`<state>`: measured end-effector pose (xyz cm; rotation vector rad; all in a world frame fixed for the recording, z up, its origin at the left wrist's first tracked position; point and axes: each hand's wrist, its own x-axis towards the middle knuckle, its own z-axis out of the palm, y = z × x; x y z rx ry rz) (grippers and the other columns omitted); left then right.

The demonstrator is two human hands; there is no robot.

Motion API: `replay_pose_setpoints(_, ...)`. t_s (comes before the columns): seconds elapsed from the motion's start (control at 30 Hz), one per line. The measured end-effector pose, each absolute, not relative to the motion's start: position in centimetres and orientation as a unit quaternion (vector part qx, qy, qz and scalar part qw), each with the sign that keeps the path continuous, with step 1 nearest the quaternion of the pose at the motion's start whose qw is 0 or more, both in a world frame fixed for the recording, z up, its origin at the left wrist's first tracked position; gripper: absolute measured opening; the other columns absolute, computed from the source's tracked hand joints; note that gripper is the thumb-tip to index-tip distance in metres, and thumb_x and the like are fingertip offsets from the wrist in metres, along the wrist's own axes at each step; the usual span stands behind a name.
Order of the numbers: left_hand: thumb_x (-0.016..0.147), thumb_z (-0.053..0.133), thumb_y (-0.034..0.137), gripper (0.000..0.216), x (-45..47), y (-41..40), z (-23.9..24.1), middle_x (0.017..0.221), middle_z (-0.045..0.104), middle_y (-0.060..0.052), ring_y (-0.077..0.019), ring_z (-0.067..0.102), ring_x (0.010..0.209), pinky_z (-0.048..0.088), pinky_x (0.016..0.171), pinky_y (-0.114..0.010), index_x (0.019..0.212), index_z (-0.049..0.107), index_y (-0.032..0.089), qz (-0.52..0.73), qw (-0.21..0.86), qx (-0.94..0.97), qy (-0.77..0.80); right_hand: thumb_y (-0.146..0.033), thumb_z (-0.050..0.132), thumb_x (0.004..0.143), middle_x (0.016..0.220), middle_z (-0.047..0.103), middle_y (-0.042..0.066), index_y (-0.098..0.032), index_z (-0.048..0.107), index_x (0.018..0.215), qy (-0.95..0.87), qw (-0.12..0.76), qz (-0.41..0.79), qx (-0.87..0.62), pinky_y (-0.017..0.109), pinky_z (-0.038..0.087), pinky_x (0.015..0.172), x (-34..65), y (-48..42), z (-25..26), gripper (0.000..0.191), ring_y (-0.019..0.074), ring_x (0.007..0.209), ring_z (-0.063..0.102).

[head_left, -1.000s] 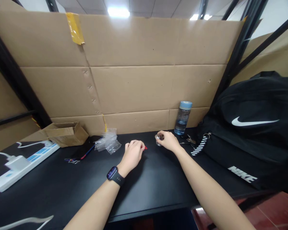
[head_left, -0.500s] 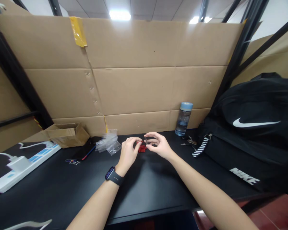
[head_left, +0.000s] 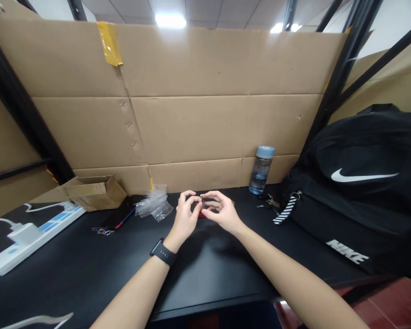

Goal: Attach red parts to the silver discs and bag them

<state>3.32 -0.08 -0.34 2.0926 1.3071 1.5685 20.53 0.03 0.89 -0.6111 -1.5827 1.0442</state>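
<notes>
My left hand [head_left: 186, 214], with a dark watch [head_left: 163, 252] on its wrist, is closed in a pinch, and a bit of red shows at its fingertips. My right hand [head_left: 224, 214] pinches a small, thin, dark-edged piece [head_left: 202, 203] upright between thumb and fingers; its kind is too small to tell. The fingertips of both hands meet at this piece. Just behind and below them a small heap of red cord [head_left: 201, 214] lies on the black tabletop [head_left: 205, 265], mostly hidden by the fingers.
Left of the hands are clear plastic bags [head_left: 155, 204], a dark phone-like item [head_left: 118, 219], an open cardboard box [head_left: 99, 194] and a white power strip [head_left: 37, 242]. A water bottle [head_left: 261, 171], keys [head_left: 272, 201] and a black backpack [head_left: 356, 196] stand right. A cardboard wall [head_left: 192, 128] closes the back.
My right hand has moved slightly left, bringing the small thin piece to the left fingertips. The red heap is now more covered by the fingers.
</notes>
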Motion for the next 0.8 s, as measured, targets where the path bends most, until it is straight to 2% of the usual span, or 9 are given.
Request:
replay_pose_setpoints(0.17, 0.097, 0.057, 0.030, 0.014, 3.2, -0.2, -0.1, 0.119, 0.054, -0.008, -0.0236, 0.056, 0.120, 0.043, 0.109, -0.041, 0.093, 0.068, 0.022, 0.535, 0.094, 0.714, 0.442, -0.032, 0.087, 0.072, 0.125, 0.073, 0.011, -0.024, 0.059, 0.106, -0.644, 0.554, 0.453, -0.270, 0.040, 0.060, 0.091, 20.5, 0.3, 0.5, 0.044, 0.0280, 0.115, 0.071)
replay_pose_setpoints(0.33, 0.096, 0.059, 0.027, 0.012, 3.2, -0.8, 0.4, 0.120, 0.055, -0.009, -0.0269, 0.055, 0.122, 0.043, 0.106, -0.046, 0.093, 0.070, 0.022, 0.520, 0.034, 0.715, 0.467, -0.046, 0.080, 0.079, 0.107, 0.079, 0.010, -0.020, 0.069, 0.090, -0.641, 0.534, 0.468, -0.291, 0.046, 0.058, 0.098, 20.5, 0.9, 0.3, 0.031, 0.0275, 0.105, 0.074)
replay_pose_setpoints(0.4, 0.095, 0.060, 0.025, 0.011, 3.2, -0.9, 0.5, 0.120, 0.056, -0.009, -0.0278, 0.056, 0.122, 0.042, 0.105, -0.048, 0.094, 0.070, 0.023, 0.516, 0.023, 0.712, 0.476, -0.048, 0.077, 0.082, 0.111, 0.077, 0.010, -0.020, 0.074, 0.090, -0.653, 0.529, 0.450, -0.302, 0.045, 0.057, 0.098, 20.8, 1.2, 0.3, 0.030, 0.0274, 0.105, 0.074)
replay_pose_setpoints(0.5, 0.094, 0.061, 0.027, 0.010, 3.3, -1.0, 0.5, 0.119, 0.056, -0.008, -0.0281, 0.056, 0.122, 0.042, 0.105, -0.048, 0.093, 0.071, 0.023, 0.511, 0.024, 0.715, 0.476, -0.045, 0.076, 0.082, 0.122, 0.073, 0.012, -0.020, 0.079, 0.088, -0.686, 0.518, 0.396, -0.323, 0.043, 0.059, 0.093, 21.4, 1.7, 0.3, 0.026, 0.0279, 0.108, 0.072)
replay_pose_setpoints(0.7, 0.094, 0.062, 0.029, 0.010, 3.3, -1.1, 0.6, 0.118, 0.056, -0.008, -0.0265, 0.056, 0.120, 0.042, 0.105, -0.046, 0.090, 0.070, 0.024, 0.490, 0.050, 0.735, 0.466, -0.036, 0.074, 0.083, 0.115, 0.072, 0.010, -0.021, 0.080, 0.082, -0.722, 0.497, 0.343, -0.337, 0.039, 0.058, 0.087, 21.7, 1.8, 0.5, 0.016, 0.0243, 0.100, 0.071)
replay_pose_setpoints(0.8, 0.100, 0.052, 0.033, 0.016, 3.2, -1.0, 0.6, 0.122, 0.058, -0.008, -0.0247, 0.055, 0.124, 0.041, 0.107, -0.046, 0.098, 0.064, 0.024, 0.486, 0.082, 0.741, 0.456, -0.026, 0.071, 0.081, 0.115, 0.071, 0.008, -0.021, 0.079, 0.078, -0.743, 0.478, 0.297, -0.362, 0.038, 0.056, 0.086, 21.9, 1.5, 1.0, 0.010, 0.0231, 0.099, 0.070)
